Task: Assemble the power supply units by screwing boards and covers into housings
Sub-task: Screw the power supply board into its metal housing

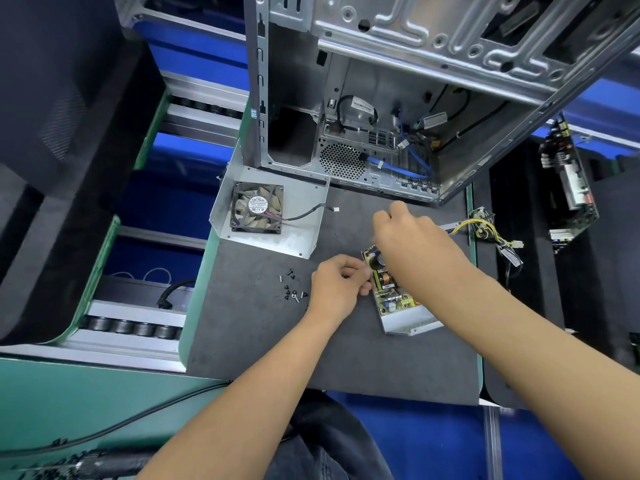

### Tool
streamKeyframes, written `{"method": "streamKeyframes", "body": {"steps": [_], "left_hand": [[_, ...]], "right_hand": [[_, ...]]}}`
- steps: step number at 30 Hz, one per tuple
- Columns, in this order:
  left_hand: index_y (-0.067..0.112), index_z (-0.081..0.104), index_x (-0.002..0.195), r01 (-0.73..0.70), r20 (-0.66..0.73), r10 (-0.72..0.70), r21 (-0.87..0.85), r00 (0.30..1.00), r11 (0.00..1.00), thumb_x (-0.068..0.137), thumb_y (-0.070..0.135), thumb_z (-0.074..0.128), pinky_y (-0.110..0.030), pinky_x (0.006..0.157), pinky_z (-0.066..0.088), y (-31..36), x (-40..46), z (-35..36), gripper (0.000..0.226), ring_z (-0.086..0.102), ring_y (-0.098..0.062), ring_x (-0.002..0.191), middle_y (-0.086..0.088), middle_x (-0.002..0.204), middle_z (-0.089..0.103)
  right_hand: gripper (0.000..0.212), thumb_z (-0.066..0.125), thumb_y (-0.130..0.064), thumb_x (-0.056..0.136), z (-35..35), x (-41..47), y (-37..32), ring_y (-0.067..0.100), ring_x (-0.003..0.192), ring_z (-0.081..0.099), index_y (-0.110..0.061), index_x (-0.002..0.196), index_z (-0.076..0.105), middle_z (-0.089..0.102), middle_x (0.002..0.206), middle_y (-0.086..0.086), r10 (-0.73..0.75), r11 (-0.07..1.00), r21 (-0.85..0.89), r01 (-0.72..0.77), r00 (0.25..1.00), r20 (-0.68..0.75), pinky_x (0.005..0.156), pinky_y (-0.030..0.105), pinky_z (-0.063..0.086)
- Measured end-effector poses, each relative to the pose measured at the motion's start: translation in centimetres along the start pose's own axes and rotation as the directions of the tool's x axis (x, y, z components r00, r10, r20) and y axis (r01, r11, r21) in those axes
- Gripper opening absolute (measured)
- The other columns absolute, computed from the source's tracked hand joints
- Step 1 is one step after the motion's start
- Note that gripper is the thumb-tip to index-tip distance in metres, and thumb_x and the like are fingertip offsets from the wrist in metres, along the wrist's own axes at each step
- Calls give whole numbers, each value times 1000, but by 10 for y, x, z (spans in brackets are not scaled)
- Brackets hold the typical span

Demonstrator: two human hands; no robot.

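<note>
1. Nearest to me, my two bare forearms reach out over the dark, matte mat that covers the bench; its soft grainy surface probably keeps small parts from rolling.
2. My left hand sits close beside the housing's left edge with fingers curled and fingertips pinched together, I judge on a screw, though the thing itself is too small to make out.
3. Just left of that hand lies a loose scatter of small dark screws, kept within easy reach for the fastening.
4. The housing is a shallow folded tray of pale sheet metal, lying flat on the mat at right centre, with the green circuit board already seated in it; copper coils and a black round capacitor stand up from the board.
5. My right hand covers the far end of the board, knuckles up. I cannot tell whether it holds a tool or just steadies the board, since its fingers are hidden.
6. A bundle of yellow and black wires trails off to the right, past the mat's edge.
7. Farther left, the bent metal cover lies open side up with a square black fan in it, its thin lead loose, waiting its turn.
8. Farthest, a large bare steel computer case looms, perforated and ribbed.
</note>
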State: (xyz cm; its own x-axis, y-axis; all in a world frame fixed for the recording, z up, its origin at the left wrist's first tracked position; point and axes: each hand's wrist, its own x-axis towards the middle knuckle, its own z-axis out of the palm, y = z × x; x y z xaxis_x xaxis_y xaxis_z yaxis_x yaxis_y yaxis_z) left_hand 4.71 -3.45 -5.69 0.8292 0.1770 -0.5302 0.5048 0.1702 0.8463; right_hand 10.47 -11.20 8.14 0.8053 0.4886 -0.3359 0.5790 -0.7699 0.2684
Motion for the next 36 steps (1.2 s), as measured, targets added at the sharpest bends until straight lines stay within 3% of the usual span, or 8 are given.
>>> {"method": "streamKeyframes", "body": {"steps": [3, 8, 13, 18, 24, 28, 33, 36], "left_hand": [[13, 72, 84, 19, 4, -19, 1, 1000, 1000, 90, 12, 72, -22, 63, 54, 1, -1, -1, 6, 64, -10, 54, 0, 62, 70], [19, 74, 83, 57, 42, -54, -75, 998, 996, 93, 9, 68, -34, 80, 60, 0, -3, -4, 16, 67, -14, 63, -4, 68, 72], [15, 73, 85, 75, 56, -68, -119, 996, 990, 94, -1, 63, -33, 83, 60, 0, -6, -7, 21, 70, -16, 68, -8, 73, 72], [8, 71, 87, 88, 43, -83, -150, 996, 985, 91, 1, 69, -28, 75, 60, 0, -7, -13, 9, 72, -19, 70, -6, 69, 71], [5, 68, 89, 82, 40, -78, -142, 996, 986, 86, 0, 73, -32, 77, 60, 1, -6, -15, 8, 71, -21, 68, -4, 65, 71], [7, 71, 90, 80, 42, -75, -134, 996, 988, 86, 2, 74, -27, 73, 59, 0, -7, -15, 8, 70, -19, 67, -4, 67, 71], [11, 73, 90, 48, 27, -46, -75, 999, 996, 90, 3, 70, -31, 79, 60, 0, -8, -17, 9, 68, -17, 67, -4, 69, 71], [12, 74, 94, -27, -2, 27, 72, 1000, 997, 92, 4, 66, -27, 74, 57, 0, -6, -18, 12, 65, -12, 62, -4, 69, 70]], "right_hand": [[23, 40, -28, 107, 0, 1, 6, 36, 96, 64, -8, 108, 50, 54, 106, 11, 49, 998, -27, -49, 999, -18, 62, 36, 36], [19, 53, -3, 89, 6, -2, 15, 26, 63, 42, -10, 104, 43, 38, 107, 10, -15, 988, 153, 11, 1000, 22, 63, 38, 45], [27, 35, -38, 106, 11, -7, 15, 34, 90, 64, -12, 102, 44, 56, 100, 8, 35, 999, -22, -36, 999, -29, 62, 37, 40], [21, 49, -1, 90, 11, -7, 14, 29, 85, 52, -11, 108, 42, 43, 108, 9, -31, 999, 22, 31, 999, 8, 63, 32, 32], [12, 54, -13, 98, 5, -5, 18, 33, 88, 61, -12, 101, 43, 52, 105, 10, -9, 1000, -24, 11, 997, 70, 66, 35, 41], [27, 51, 3, 88, -1, -6, 15, 21, 60, 33, -14, 94, 32, 32, 102, 9, -57, 997, 61, 53, 997, 58, 54, 30, 28], [4, 53, -6, 97, 3, 2, 1, 35, 89, 63, -8, 100, 51, 45, 92, 11, -3, 1000, 21, 2, 999, 49, 58, 35, 34], [16, 52, -19, 101, 13, 1, 8, 38, 92, 64, -14, 92, 41, 56, 94, 12, 62, 995, 76, -64, 998, 33, 61, 37, 38]]}}
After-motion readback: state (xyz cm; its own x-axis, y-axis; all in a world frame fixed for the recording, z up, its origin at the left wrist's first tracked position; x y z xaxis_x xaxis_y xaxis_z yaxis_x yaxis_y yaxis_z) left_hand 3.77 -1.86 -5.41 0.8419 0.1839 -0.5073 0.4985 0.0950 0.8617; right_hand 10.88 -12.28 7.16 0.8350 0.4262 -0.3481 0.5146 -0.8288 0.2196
